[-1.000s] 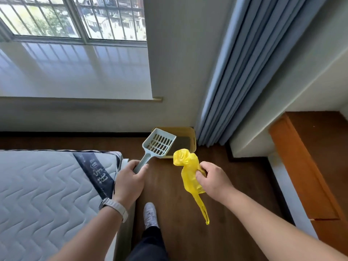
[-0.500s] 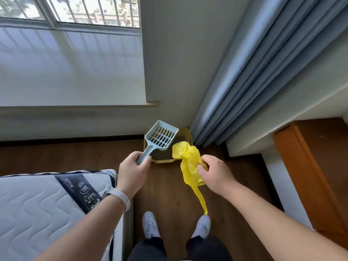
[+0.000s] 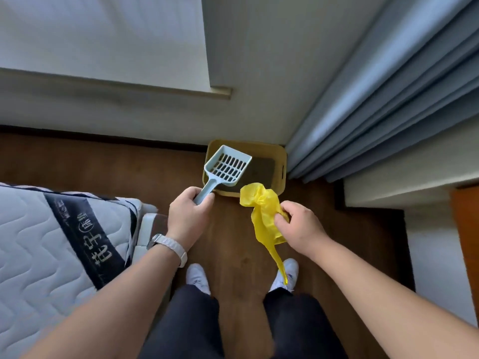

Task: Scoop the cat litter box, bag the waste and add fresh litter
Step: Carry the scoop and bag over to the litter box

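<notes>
Compared with half a second ago, my head has tipped further down. The window panes have gone out of the top of the view, and only the sill (image 3: 129,82) and the wall under it remain. Both my shoes (image 3: 198,277) now show in full on the wood floor (image 3: 103,161), and I stand nearer the litter box (image 3: 282,161), so more of its inside is open to me.

My grips have not changed. My left hand (image 3: 188,216) is closed round the handle of the blue scoop (image 3: 228,167), whose slotted head points away from me. My right hand (image 3: 300,229) pinches the crumpled yellow bag (image 3: 261,211) between thumb and fingers. A puff of the bag stands above the pinch, and a thin tail now hangs down in front of my right shoe.

The yellow litter box sits on the floor by the wall, its far right corner just beside the foot of the grey-blue curtain (image 3: 375,112).

The scoop head covers the left part of the box, and I cannot tell how high above it the scoop is. The bag's puff hides the near right corner of the rim. The litter (image 3: 263,168) is a dark flat patch, and I cannot make out any clumps in it. The end of the scoop handle is lost inside my fist. The mattress (image 3: 39,242) is cut off at the left edge, my legs at the bottom edge, and an orange-brown piece of furniture (image 3: 466,229) at the right edge.
</notes>
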A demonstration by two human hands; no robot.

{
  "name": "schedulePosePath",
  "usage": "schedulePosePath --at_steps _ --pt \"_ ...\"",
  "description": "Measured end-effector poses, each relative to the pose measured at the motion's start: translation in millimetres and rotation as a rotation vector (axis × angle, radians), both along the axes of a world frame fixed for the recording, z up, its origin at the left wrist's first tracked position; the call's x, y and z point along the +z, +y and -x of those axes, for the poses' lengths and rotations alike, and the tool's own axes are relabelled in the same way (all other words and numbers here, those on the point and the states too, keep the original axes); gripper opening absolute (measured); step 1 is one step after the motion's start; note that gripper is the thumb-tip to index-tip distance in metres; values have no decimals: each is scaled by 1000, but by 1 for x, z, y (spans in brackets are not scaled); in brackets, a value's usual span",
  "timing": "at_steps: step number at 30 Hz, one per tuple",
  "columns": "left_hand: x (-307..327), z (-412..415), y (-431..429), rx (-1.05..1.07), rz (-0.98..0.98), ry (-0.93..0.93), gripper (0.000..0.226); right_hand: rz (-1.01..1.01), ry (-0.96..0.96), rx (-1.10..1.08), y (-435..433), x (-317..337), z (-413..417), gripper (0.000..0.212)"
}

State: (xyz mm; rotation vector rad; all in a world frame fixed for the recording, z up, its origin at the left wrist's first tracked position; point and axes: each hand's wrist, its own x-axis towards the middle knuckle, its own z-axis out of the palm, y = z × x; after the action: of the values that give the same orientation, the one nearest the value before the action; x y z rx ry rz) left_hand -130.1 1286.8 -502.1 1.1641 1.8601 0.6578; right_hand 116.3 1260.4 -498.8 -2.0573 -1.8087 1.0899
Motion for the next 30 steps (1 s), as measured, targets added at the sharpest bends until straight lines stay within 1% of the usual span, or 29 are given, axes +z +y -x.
schedulePosePath --at_steps 6,9,12,15,19,23,27,30 --pt "-165 -30 19 15 19 55 11 13 -27 22 37 -167 -31 21" --pt "-251 -40 32 -9 36 82 11 4 -30 17 53 -250 -43 22" --pt "-329 -51 46 -18 39 120 14 2 -49 76 65 -320 -50 25" --pt "-395 -64 62 -31 72 126 15 8 -81 113 82 -375 -59 26" --pt "-463 -74 80 -22 90 127 18 52 -92 170 101 -426 -68 22" --pt "-514 -79 91 6 129 148 19 82 -85 221 114 -455 -74 17" --pt "-540 -84 101 60 193 142 18 51 -62 220 122 -465 -75 19" --pt "-551 -87 106 9 216 194 15 49 -43 215 124 -466 -81 20"
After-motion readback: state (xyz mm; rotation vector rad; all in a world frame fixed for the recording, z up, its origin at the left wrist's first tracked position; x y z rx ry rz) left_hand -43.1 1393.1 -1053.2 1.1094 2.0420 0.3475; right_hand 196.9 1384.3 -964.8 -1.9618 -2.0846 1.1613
